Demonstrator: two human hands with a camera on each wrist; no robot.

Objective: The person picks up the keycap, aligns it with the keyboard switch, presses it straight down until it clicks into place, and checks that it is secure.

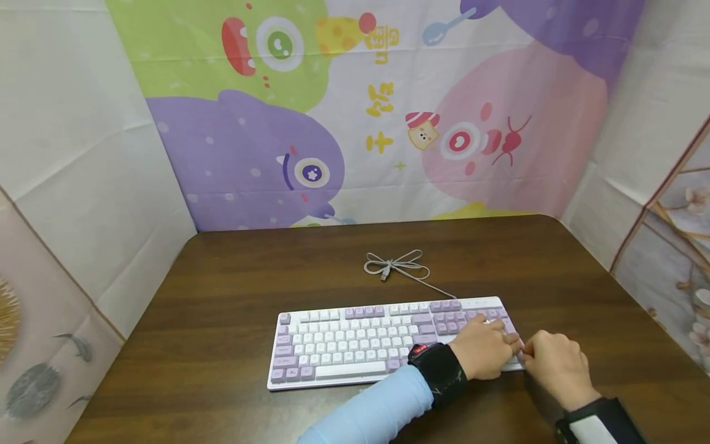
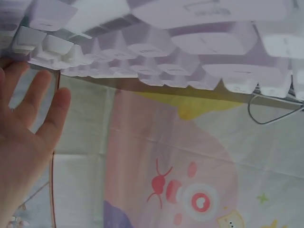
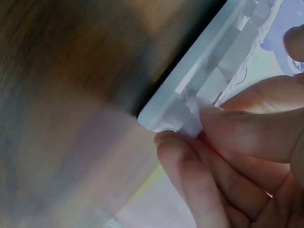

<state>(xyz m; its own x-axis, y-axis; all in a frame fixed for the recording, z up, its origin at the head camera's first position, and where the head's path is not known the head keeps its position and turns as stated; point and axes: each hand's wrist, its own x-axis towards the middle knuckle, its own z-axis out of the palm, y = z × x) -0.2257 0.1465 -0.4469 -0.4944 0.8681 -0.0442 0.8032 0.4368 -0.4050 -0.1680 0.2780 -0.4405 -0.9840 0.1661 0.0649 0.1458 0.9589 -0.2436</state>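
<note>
A white and lavender keyboard (image 1: 355, 342) lies on the wooden table. My left hand (image 1: 485, 346) reaches over its number pad, palm down, with relaxed fingers toward the right end. In the left wrist view, the left hand's fingers (image 2: 54, 114) are spread a little, close to the keys. At the keyboard's right edge, my right hand (image 1: 559, 365) has curled fingers. The right wrist view shows its fingertips (image 3: 171, 142) pinching at the front right corner, around the side of the case and the end keys (image 3: 190, 118). What sits between those fingertips is partly hidden.
Behind the keyboard lies its bundled grey cable (image 1: 396, 265) with a USB plug (image 1: 385, 274), joined at the back edge. A cartoon-printed cloth (image 1: 383, 185) hangs past the table's far edge. Pale cloth walls (image 1: 111, 172) flank both sides.
</note>
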